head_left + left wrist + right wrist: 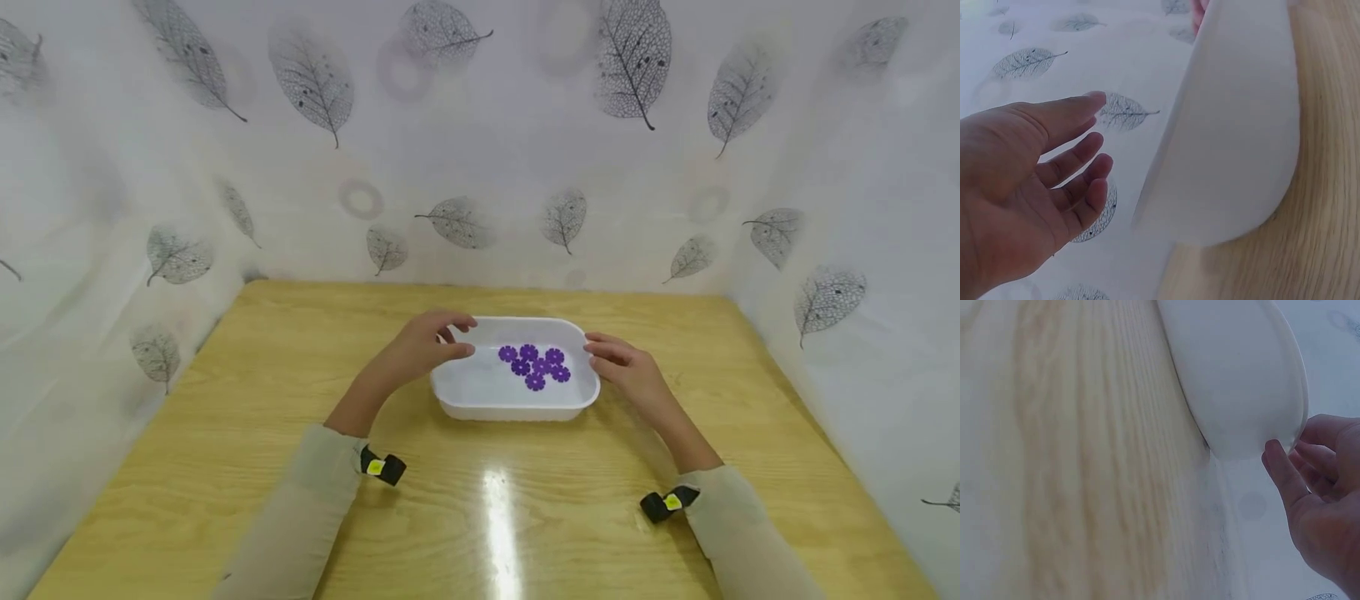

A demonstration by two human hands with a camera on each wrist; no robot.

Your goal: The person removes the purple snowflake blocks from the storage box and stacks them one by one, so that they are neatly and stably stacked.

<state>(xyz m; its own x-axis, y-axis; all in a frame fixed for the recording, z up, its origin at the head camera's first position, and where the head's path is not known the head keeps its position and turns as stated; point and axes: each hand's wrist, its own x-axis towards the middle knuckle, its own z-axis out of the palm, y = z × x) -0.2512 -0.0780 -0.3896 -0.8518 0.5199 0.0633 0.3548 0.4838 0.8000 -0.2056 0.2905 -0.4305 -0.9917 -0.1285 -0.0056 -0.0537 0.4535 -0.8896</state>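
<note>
A white plastic tray (pixel 480 412) with rounded corners stands on the wooden table. Several purple flower-shaped discs (pixel 535 382) lie inside it, right of its middle. Over the tray's left end hovers my left hand (pixel 430 346); in the left wrist view that hand (pixel 1029 187) has thumb and fingers apart, loosely bent, with nothing between them and a gap to the tray wall (pixel 1229 144). At the right end, my right hand (pixel 630 372) holds the rim. From the right wrist, its thumb presses the outer wall (pixel 1241 381) while the other fingers reach round the rim.
The yellowish wooden table (pixel 420 517) extends around the tray. A white leaf-printed sheet (pixel 487 167) encloses the back and both sides. Each wrist carries a black strap with a small camera (pixel 390 469).
</note>
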